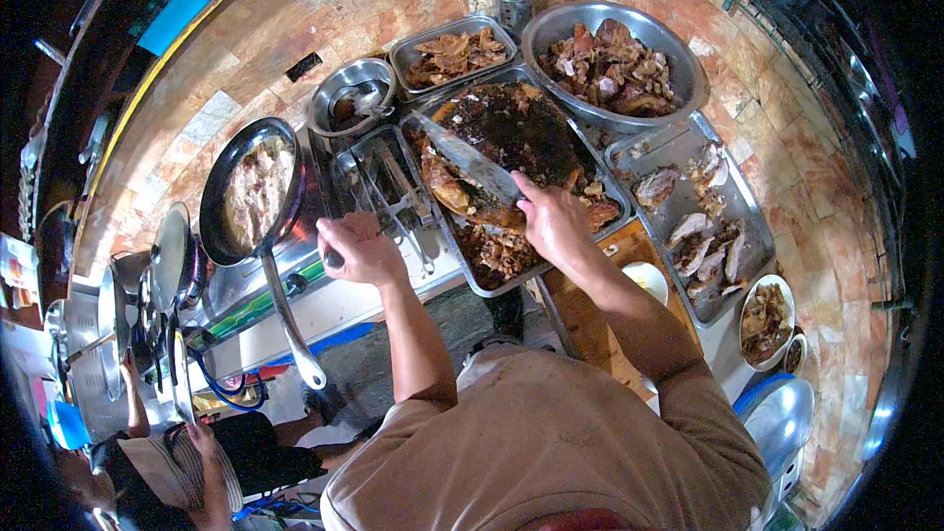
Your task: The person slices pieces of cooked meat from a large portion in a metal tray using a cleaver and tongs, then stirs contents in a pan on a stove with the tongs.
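My right hand (553, 217) grips a broad-bladed knife (472, 162), whose blade points up and left over a large piece of browned, charred roast meat (516, 133). That meat lies in a metal tray (483, 293) with chopped bits at its near end. Left of the tray, my left hand (361, 247) is closed in a fist, with the dark end of a handle (333, 258) showing at it; the rest of that tool cannot be made out. Beside this hand, metal tongs (398, 188) lie in a smaller tray.
A frying pan (269, 258) with pale meat stands left, its handle jutting nearward. Behind are a metal bowl with a ladle (317, 107), a small meat tray (398, 63) and a large meat bowl (697, 85). Right is another meat tray (763, 236). Another person (177, 457) works at lower left.
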`<state>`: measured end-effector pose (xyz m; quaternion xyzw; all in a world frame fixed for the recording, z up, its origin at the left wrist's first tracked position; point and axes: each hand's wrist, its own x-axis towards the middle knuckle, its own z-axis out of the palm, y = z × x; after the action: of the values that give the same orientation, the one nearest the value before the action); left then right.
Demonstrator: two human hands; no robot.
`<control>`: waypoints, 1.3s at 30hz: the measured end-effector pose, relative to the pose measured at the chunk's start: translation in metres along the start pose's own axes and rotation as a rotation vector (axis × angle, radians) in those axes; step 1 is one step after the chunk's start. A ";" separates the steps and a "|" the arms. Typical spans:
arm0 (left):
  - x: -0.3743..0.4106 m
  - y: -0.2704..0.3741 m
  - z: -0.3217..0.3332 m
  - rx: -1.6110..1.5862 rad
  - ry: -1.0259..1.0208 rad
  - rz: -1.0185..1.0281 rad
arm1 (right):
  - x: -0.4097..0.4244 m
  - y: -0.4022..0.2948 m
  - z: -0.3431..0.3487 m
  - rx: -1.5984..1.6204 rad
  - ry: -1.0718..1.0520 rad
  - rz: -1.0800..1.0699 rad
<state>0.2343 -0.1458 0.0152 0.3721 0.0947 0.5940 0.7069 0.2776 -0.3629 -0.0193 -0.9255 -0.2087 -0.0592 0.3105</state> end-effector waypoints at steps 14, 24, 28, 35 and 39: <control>0.002 -0.043 0.006 -0.126 0.107 -0.159 | 0.038 0.083 0.007 0.438 -0.408 0.466; -0.012 -0.058 0.117 -0.163 -0.071 -0.118 | 0.052 0.090 -0.072 0.430 -0.170 0.560; -0.055 -0.116 0.209 0.164 -0.225 0.175 | 0.102 0.145 -0.130 0.165 0.237 0.215; -0.080 -0.089 0.209 0.115 -0.612 0.287 | 0.098 0.226 -0.180 -0.522 0.396 0.108; -0.083 -0.073 0.135 0.058 -1.030 0.570 | 0.052 0.192 -0.129 0.102 0.291 0.197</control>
<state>0.3453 -0.2787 0.0380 0.6425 -0.3488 0.5005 0.4637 0.4080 -0.5604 -0.0089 -0.9061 -0.0726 -0.1510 0.3884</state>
